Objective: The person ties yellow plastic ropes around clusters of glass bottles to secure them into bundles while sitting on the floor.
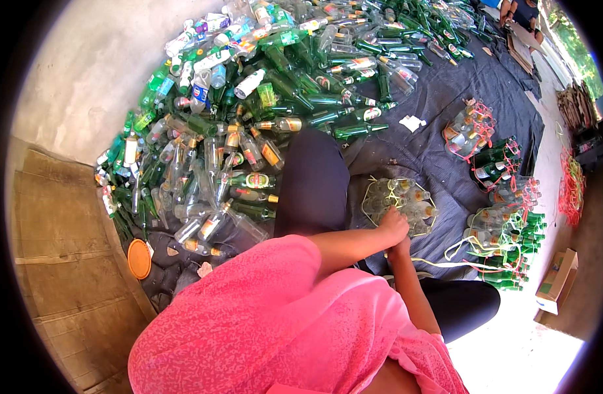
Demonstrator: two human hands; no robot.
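A bundle of clear glass bottles stands on the dark sheet before me, with pale yellow plastic twine looped around it. At the bundle's near edge my left hand is closed on the twine. My right hand is just below, touching the left and mostly hidden by it; its fingers cannot be made out. A loose length of yellow twine runs from near my hands to the right, towards other tied bottles.
Loose glass and plastic bottles are heaped ahead and left. Tied bundles stand at right, near red twine and a cardboard box. An orange lid lies left. Another person is at the top right.
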